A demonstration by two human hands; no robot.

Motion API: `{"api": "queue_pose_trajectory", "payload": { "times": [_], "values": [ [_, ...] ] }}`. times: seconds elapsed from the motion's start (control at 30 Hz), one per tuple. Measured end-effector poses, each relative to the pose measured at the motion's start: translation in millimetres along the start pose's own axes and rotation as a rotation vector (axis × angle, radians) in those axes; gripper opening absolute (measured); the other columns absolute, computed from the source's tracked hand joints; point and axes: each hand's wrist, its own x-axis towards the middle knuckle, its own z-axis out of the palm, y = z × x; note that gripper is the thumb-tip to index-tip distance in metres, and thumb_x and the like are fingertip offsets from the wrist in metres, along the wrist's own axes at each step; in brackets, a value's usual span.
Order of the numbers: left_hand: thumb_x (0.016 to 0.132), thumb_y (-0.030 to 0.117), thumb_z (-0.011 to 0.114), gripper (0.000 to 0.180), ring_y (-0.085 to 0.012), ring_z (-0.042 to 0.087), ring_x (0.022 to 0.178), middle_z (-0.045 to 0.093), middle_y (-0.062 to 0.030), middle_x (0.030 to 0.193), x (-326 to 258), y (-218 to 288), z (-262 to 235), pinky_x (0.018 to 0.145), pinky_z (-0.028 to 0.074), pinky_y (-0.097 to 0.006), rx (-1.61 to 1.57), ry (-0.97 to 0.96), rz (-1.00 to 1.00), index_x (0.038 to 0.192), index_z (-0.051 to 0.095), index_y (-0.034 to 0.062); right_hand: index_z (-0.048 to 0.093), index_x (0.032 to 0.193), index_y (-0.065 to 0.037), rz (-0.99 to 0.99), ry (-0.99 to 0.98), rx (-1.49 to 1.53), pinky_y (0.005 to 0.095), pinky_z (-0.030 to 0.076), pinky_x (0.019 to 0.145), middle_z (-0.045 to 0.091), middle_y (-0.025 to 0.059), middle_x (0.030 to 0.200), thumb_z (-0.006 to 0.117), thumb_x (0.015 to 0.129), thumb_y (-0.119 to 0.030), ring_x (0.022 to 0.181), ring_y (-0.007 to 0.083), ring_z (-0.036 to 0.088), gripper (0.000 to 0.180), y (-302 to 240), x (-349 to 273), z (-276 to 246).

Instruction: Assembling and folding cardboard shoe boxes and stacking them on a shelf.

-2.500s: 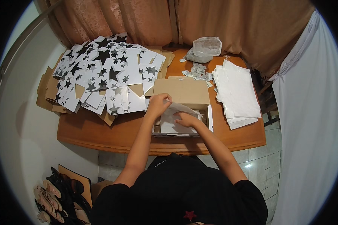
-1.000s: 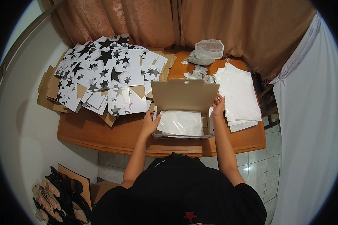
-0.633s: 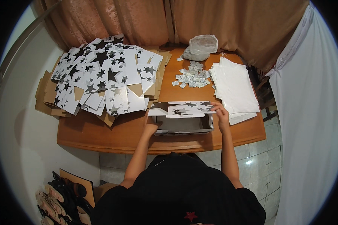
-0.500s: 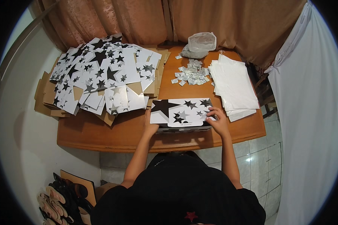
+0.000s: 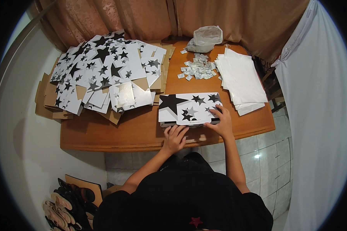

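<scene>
A white cardboard box (image 5: pixel 189 107) with black and grey stars sits on the table near its front edge, lid closed down. At the box's front side is my left hand (image 5: pixel 175 139), fingers stretched out with their tips against the front panel. My right hand (image 5: pixel 221 122) grips the front right corner, fingers bent over the lid and thumb at its front edge. The box's underside and contents are hidden.
Flat star-printed cardboard blanks (image 5: pixel 104 65) are piled on the left of the wooden table (image 5: pixel 104 134). Small white packets (image 5: pixel 199 69) lie scattered beyond the box, by a clear plastic bag (image 5: pixel 206 38). White sheets (image 5: pixel 243 81) are stacked at right. Shoes (image 5: pixel 61 208) stand lower left.
My left hand has gone from the box's left side to its front panel. The box has shifted slightly away and right, and my right hand's thumb has come down to the lid's front edge.
</scene>
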Motion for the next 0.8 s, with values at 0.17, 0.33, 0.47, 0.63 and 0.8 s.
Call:
{"api": "queue_pose_trajectory", "payload": {
  "times": [0.17,0.33,0.47,0.63,0.8],
  "values": [
    [0.073,0.025,0.061,0.042,-0.0260,0.047,0.095,0.052,-0.0100,0.099,3.6,-4.3,23.3,0.098,0.024,-0.048,0.020,-0.158,-0.162,0.109,0.055,0.0036,0.066,0.097,-0.012,0.016,0.037,-0.049,0.0434,0.040,0.089,0.053,0.0132,0.114,0.081,0.052,-0.035,0.107,0.0327,0.044,0.053,-2.2,-1.3,6.0],
    [0.072,0.031,0.063,0.048,-0.0372,0.039,0.101,0.044,-0.0204,0.103,-0.9,0.4,35.3,0.096,0.024,-0.053,0.093,-0.102,-0.255,0.111,0.054,0.0056,0.066,0.103,-0.016,0.022,0.097,-0.041,0.0430,0.037,0.092,0.051,0.0123,0.118,0.080,0.055,-0.027,0.109,0.0327,0.041,0.051,-1.0,-8.2,16.6],
    [0.074,0.033,0.061,0.049,-0.0374,0.033,0.110,0.040,-0.0216,0.112,-13.6,5.6,40.8,0.100,0.015,-0.058,0.091,-0.178,-0.338,0.116,0.052,0.0108,0.066,0.103,-0.016,-0.017,0.120,-0.046,0.0456,0.037,0.091,0.049,0.0139,0.120,0.080,0.056,-0.028,0.108,0.0356,0.040,0.051,7.7,-15.9,28.1],
    [0.075,0.037,0.060,0.054,-0.0404,0.016,0.126,0.028,-0.0218,0.128,-16.2,32.2,41.4,0.098,0.005,-0.064,0.109,-0.091,-0.480,0.126,0.048,0.0208,0.064,0.108,-0.017,-0.042,0.147,-0.070,0.0482,0.032,0.094,0.045,0.0156,0.124,0.076,0.062,-0.027,0.110,0.0385,0.036,0.048,10.9,-22.7,34.4],
    [0.075,0.031,0.064,0.056,-0.0432,0.006,0.131,0.018,-0.0223,0.135,-14.3,44.6,46.0,0.101,0.007,-0.062,0.086,0.037,-0.548,0.126,0.046,0.0204,0.063,0.110,-0.016,-0.050,0.117,-0.039,0.0484,0.030,0.096,0.044,0.0171,0.125,0.073,0.067,-0.027,0.113,0.0404,0.033,0.045,10.1,-24.3,34.4]
  ]
}}
